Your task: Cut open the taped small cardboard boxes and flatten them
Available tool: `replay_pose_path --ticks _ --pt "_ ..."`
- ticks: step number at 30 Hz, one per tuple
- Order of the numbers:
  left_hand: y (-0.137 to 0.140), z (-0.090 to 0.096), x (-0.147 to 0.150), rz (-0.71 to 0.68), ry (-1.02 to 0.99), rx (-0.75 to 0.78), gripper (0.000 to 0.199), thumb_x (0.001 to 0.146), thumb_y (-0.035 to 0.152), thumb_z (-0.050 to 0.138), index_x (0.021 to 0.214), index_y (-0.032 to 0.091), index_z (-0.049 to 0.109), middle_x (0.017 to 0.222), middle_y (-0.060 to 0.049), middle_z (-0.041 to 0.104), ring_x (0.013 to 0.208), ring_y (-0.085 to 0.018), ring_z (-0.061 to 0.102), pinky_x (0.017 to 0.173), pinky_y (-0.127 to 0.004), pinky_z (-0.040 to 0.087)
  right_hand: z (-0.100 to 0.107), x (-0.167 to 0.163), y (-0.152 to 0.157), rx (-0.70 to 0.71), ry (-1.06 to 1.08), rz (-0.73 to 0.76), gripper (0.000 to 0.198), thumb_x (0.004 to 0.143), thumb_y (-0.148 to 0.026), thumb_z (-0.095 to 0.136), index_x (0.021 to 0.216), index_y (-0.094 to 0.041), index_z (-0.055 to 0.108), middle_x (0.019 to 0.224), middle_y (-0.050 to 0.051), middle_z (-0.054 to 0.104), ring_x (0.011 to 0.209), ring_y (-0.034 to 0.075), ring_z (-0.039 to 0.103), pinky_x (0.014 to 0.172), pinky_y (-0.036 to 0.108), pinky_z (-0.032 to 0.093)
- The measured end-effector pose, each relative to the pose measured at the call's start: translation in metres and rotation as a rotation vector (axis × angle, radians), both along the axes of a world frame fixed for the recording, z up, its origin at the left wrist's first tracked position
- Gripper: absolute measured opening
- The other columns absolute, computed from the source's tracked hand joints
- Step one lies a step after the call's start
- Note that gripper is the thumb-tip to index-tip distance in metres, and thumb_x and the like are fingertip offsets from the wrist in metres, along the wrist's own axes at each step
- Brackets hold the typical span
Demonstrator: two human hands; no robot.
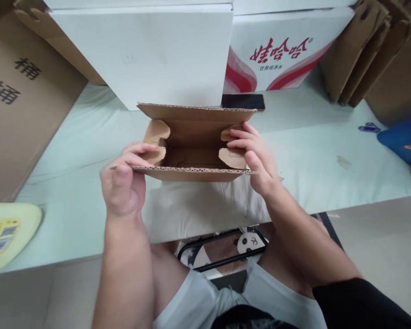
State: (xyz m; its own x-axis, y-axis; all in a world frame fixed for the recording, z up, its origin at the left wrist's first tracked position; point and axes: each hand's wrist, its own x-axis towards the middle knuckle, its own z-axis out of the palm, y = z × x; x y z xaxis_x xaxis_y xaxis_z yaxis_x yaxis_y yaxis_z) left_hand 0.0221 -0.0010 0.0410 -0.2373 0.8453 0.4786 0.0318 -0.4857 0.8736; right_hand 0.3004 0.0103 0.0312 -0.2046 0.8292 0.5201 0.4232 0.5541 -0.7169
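A small brown cardboard box [195, 175] stands in front of me with its top flaps spread and its hollow inside showing. My left hand [126, 176] grips the left end, its fingers over the notched side flap [156, 132] and the thumb at the near flap's corner. At the opposite end, my right hand [260, 157] has its fingers on the right side flaps [233, 157] and the thumb by the near flap. Both long flaps point up and outward. The box's underside is hidden from me.
White cartons [140, 50] line the back, one with red lettering [277, 50]. A dark phone [245, 101] lies before them. Folded cardboard [356, 50], a small blue object [369, 127] and a blue item [404, 139] sit right. A large carton [27, 100] and yellow-green container [13, 233] are left.
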Motion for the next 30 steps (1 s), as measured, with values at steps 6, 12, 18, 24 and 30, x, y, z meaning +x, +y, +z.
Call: replay_pose_path --ticks 6,12,18,24,30 --pt "0.003 -0.008 0.008 0.146 -0.074 -0.047 0.051 0.067 0.061 0.091 0.089 0.02 0.072 0.087 -0.006 0.072 0.085 -0.02 0.069 0.083 -0.034 0.055 -0.01 0.0 0.001 0.022 0.077 0.045 0.06 0.097 -0.074 0.039 0.125 -0.025 0.062 0.139 0.011 0.065 0.153 0.03 0.042 0.129 0.056 0.03" --pt "0.004 -0.016 0.007 0.196 0.023 -0.049 0.059 0.07 0.048 0.091 0.119 0.027 0.066 0.129 -0.007 0.07 0.111 -0.022 0.066 0.108 -0.042 0.048 -0.019 -0.01 -0.001 -0.016 0.098 -0.134 0.073 0.094 -0.056 0.054 0.155 -0.033 0.021 0.168 0.014 0.026 0.156 0.029 0.034 0.117 0.052 0.047" --pt "0.007 -0.022 0.001 0.186 0.109 0.02 0.064 0.071 0.044 0.088 0.129 0.03 0.064 0.145 -0.007 0.062 0.132 -0.027 0.06 0.119 -0.046 0.042 -0.018 -0.007 0.002 -0.022 0.023 -0.079 0.075 0.096 -0.048 0.05 0.16 -0.035 0.012 0.163 0.011 0.034 0.152 0.028 0.039 0.122 0.055 0.041" --pt "0.001 -0.02 -0.003 0.176 0.384 -0.012 0.039 0.092 0.039 0.071 0.126 0.021 0.072 0.145 -0.009 0.065 0.138 -0.026 0.058 0.123 -0.042 0.042 -0.024 0.0 0.007 0.106 0.014 -0.051 0.038 0.098 -0.052 0.05 0.123 -0.028 0.064 0.143 0.01 0.049 0.146 0.034 0.043 0.127 0.059 0.031" --pt "-0.005 -0.007 -0.015 0.149 0.725 -0.006 0.063 0.08 0.063 0.079 0.128 0.022 0.073 0.146 -0.012 0.063 0.136 -0.032 0.06 0.117 -0.048 0.049 -0.025 -0.003 0.004 0.027 0.062 -0.054 0.045 0.099 -0.061 0.044 0.13 -0.032 0.061 0.153 0.008 0.047 0.151 0.032 0.039 0.127 0.057 0.032"
